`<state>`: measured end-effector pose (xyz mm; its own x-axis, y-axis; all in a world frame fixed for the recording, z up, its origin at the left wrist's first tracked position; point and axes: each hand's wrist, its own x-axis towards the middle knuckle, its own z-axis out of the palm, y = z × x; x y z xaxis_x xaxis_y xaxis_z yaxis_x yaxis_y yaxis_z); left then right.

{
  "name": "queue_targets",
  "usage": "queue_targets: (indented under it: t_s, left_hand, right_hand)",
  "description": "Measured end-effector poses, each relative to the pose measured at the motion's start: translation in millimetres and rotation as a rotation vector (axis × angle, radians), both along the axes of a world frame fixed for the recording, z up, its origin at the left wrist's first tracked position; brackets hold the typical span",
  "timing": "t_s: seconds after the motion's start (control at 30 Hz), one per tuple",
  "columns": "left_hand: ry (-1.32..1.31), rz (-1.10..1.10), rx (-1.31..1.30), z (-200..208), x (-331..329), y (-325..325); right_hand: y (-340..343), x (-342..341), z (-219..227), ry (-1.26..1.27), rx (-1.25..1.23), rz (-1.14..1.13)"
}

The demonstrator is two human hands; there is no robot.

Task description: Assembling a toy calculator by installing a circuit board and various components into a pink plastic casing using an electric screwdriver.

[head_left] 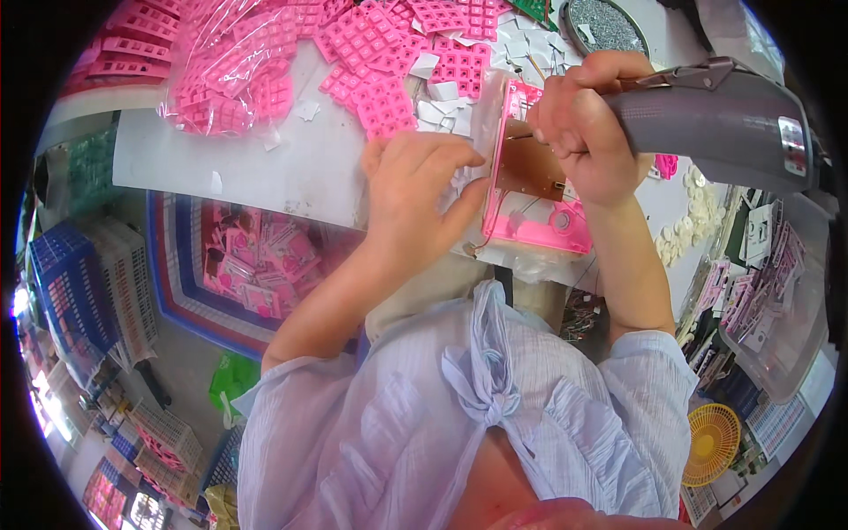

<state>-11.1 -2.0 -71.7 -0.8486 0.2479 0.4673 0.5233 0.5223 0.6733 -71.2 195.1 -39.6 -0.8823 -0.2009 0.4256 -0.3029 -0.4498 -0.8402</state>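
A pink plastic casing (530,231) with a brown circuit board (523,168) inside lies at the table's near edge. My right hand (594,132) is wrapped around a grey electric screwdriver (707,124). Its thin bit points left, over the board. My left hand (422,181) is at the casing's left side, thumb and index finger spread, their tips at or against its wall. Whether they press on it, I cannot tell. My right hand covers part of the casing.
Pink keypad sheets (384,104) are heaped at the back, some inside a clear bag (231,75). A round dish of small metal parts (609,26) stands far right. Cream-coloured pieces (680,231) lie right. Below the table's left edge, a blue basket (181,265) holds pink parts.
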Motion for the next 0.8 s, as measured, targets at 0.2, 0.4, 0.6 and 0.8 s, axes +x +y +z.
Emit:
queue_targets:
  t_s: [0.2, 0.4, 0.6, 0.8]
  left_hand:
    - [-0.018, -0.01, -0.016, -4, 10, -3]
    - [-0.083, -0.098, -0.079, 15, 18, 10]
    - [-0.136, -0.115, -0.222, 16, 27, 34]
    - [-0.267, -0.163, -0.088, 9, -2, 28]
  right_hand:
    - [-7, -3, -3, 0.059, 0.084, 0.032]
    - [-8, -5, -6, 0.031, 0.192, -0.014]
    - [10, -3, 17, -0.052, 0.218, 0.002]
    - [36, 49, 10, -0.227, 0.81, -0.01]
